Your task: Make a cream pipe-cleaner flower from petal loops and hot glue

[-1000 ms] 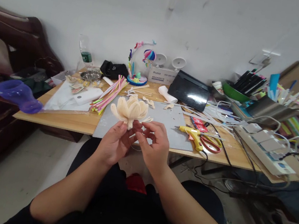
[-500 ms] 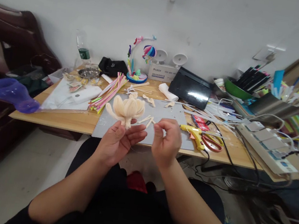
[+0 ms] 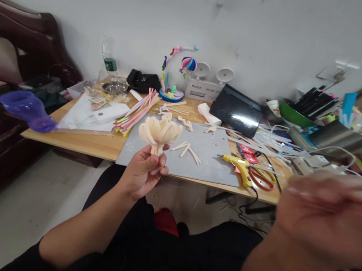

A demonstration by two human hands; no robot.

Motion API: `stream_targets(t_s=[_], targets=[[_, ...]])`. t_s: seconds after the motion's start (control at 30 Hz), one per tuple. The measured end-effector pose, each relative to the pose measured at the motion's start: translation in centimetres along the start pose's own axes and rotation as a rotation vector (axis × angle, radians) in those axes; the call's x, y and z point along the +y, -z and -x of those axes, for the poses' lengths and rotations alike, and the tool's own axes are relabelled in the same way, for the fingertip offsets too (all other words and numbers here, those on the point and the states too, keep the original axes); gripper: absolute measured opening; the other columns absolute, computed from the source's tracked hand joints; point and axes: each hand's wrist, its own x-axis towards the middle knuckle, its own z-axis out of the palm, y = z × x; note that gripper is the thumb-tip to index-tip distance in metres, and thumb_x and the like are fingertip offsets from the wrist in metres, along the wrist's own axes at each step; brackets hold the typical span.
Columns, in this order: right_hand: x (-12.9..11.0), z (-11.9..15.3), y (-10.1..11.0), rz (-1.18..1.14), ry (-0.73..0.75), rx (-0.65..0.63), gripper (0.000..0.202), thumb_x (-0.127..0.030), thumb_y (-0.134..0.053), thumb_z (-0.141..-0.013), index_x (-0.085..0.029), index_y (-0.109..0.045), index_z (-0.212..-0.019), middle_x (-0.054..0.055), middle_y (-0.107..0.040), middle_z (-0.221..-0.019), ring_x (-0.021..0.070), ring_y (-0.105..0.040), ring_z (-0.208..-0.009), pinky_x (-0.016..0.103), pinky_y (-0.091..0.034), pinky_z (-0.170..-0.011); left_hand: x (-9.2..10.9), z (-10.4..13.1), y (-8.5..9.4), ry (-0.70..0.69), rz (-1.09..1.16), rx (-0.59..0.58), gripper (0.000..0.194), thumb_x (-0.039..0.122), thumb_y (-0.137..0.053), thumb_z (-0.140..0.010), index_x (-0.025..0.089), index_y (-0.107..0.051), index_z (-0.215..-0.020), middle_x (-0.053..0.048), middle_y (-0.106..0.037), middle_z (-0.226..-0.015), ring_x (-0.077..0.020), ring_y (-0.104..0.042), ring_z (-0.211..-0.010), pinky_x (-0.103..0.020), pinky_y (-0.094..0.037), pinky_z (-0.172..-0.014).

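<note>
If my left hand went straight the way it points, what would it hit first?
Probably the short cream strips on the grey mat, though your left hand could pass above; depth is unclear.

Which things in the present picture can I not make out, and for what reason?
- Head view, blurred: whether the right hand holds anything.
- Head view, behind the left hand: the lower end of the cream flower.
- Head view, behind the right hand: part of the power strip.
- Head view, too small: the print on the red packet.
</note>
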Motion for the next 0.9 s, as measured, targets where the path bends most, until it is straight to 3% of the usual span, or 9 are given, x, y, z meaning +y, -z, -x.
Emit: stream_targets(t_s=[0.07,0.17,0.27,0.37,0.53,0.67,0.83,0.9], targets=[[0.2,1.4,-1.7,0.016,0.108,-0.181,0.007,-0.028,-0.061,-0.08,-0.028,-0.067,-0.081,-0.001,-0.059,-0.064,0.014,-0.057,-0.06,0.03,-0.046,-0.052,-0.3,0.0,-0.2,-0.007,-0.014,-0.009,0.044,0.027,-0.082,-0.053,0.01,-0.066,-0.09,0.003,-0.055,-0.058,0.0002,-0.033,-0.042,-0.017,-0.042,-0.05],[1.3,3.5,-5.4,0.088,0.094,-0.472,0.02,-0.012,-0.058,-0.079,-0.025,-0.066,-0.091,0.001,-0.066,-0.078,0.0127,-0.061,-0.069,0.028,-0.051,-0.061,-0.9,0.1,-0.4,-0.006,-0.051,-0.029,0.049,0.026,-0.083,-0.049,0.011,-0.066,-0.092,0.003,-0.056,-0.058,-0.0028,-0.042,-0.045,-0.017,-0.042,-0.049],[2.2,4.4,-8.0,0.065,0.05,-0.535,0.018,-0.013,-0.056,-0.081,-0.023,-0.066,-0.093,0.002,-0.067,-0.085,0.0118,-0.062,-0.076,0.027,-0.052,-0.067,-1.3,0.3,-0.7,0.013,-0.084,-0.017,0.052,0.028,-0.084,-0.046,0.014,-0.066,-0.092,0.0,-0.062,-0.068,-0.0087,-0.056,-0.058,-0.019,-0.045,-0.054],[2.5,4.3,-8.8,0.043,0.024,-0.588,0.012,-0.014,-0.057,-0.08,-0.021,-0.065,-0.087,0.002,-0.067,-0.081,0.0114,-0.062,-0.077,0.026,-0.052,-0.069,-1.4,0.5,-0.9,0.013,-0.072,-0.008,0.055,0.03,-0.086,-0.04,0.015,-0.067,-0.088,-0.003,-0.066,-0.082,-0.0122,-0.061,-0.074,-0.021,-0.048,-0.065],[2.2,4.7,-8.7,0.038,0.011,-0.625,0.01,-0.013,-0.051,-0.082,-0.018,-0.058,-0.078,0.002,-0.061,-0.075,0.0119,-0.057,-0.075,0.027,-0.049,-0.069,-1.3,0.7,-1.1,-0.005,-0.081,-0.014,0.057,0.03,-0.087,-0.037,0.015,-0.067,-0.089,-0.002,-0.065,-0.077,-0.0117,-0.06,-0.071,-0.021,-0.047,-0.065],[2.3,5.4,-8.1,0.03,-0.073,-0.523,0.008,-0.016,-0.046,-0.085,-0.019,-0.053,-0.08,0.0,-0.055,-0.073,0.0104,-0.053,-0.067,0.025,-0.046,-0.062,-1.1,0.8,-1.0,0.001,-0.092,-0.051,0.057,0.029,-0.086,-0.042,0.016,-0.067,-0.094,0.002,-0.058,-0.064,-0.008,-0.052,-0.058,-0.02,-0.044,-0.056],[2.8,4.4,-4.4,0.012,-0.166,-0.346,0.006,-0.017,-0.051,-0.083,-0.02,-0.055,-0.083,-0.001,-0.053,-0.071,0.0107,-0.051,-0.063,0.025,-0.042,-0.057,-0.7,0.7,-0.7,-0.012,-0.035,-0.072,0.051,0.037,-0.077,-0.06,0.01,-0.064,-0.101,0.001,-0.055,-0.065,-0.0024,-0.035,-0.047,-0.02,-0.042,-0.055],[3.1,3.9,-2.2,0.023,-0.153,-0.382,0.01,-0.013,-0.053,-0.08,-0.021,-0.058,-0.083,0.0,-0.054,-0.07,0.0117,-0.052,-0.064,0.026,-0.043,-0.058,-0.4,0.7,-0.5,0.004,0.002,-0.039,0.046,0.042,-0.067,-0.071,0.008,-0.064,-0.101,-0.001,-0.055,-0.064,-0.0027,-0.033,-0.046,-0.02,-0.042,-0.054]])
